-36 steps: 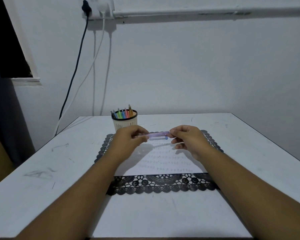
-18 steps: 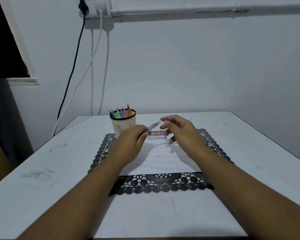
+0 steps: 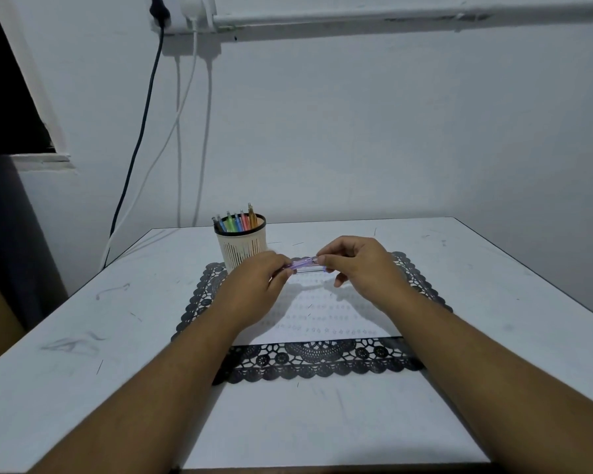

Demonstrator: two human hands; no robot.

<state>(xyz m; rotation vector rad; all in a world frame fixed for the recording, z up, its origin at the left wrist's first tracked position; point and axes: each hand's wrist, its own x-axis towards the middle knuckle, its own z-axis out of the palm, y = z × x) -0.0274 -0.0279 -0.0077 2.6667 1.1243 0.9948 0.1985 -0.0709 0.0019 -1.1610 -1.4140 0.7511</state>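
legible text: none | white paper sheet (image 3: 322,318) on black lace mat (image 3: 322,366), middle of the white desk (image 3: 322,425): rows of small dark printed marks, too small and blurred to read | translucent purple pen (image 3: 302,263): nothing on its barrel can be made out | desk, near left edge: grey scribbles, no letters discernible

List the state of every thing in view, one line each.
purple pen: held level above the paper, pinched at both ends
left hand: pinches the pen's left end
right hand: pinches the pen's right end
pen cup: upright, holding pens
coloured pens: standing in the cup
paper: flat on the mat
lace mat: spread flat on the table
black plug: plugged into the wall socket
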